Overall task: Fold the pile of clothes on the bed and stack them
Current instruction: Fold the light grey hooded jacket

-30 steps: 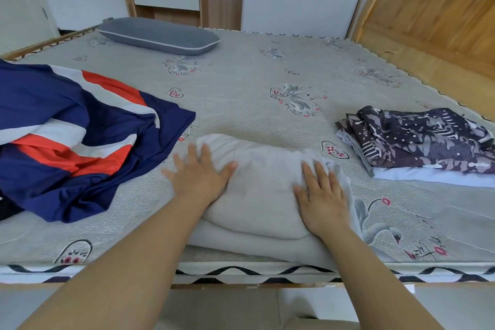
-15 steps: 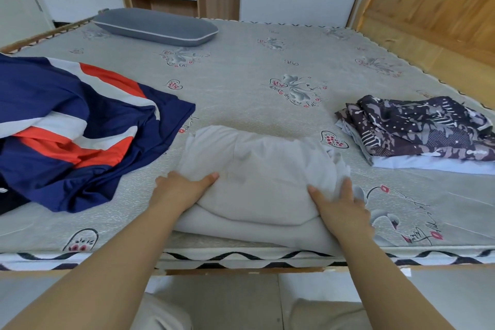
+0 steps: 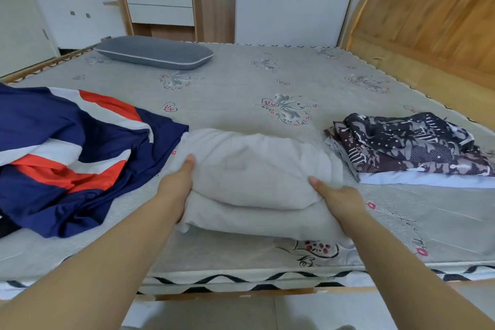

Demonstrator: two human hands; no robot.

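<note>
Both hands, left hand and right hand, clasp ends of folded grey garment; folded stack lies nearer right hand

Both forearms were bare from the bottom edge of the frame up to the wrists, with no sleeve or cuff showing anywhere along them. The left hand wore no glove, ring or watch, and its thumbnail was short and unpainted. The right hand was likewise bare, with nothing worn at the wrist behind it.
</note>
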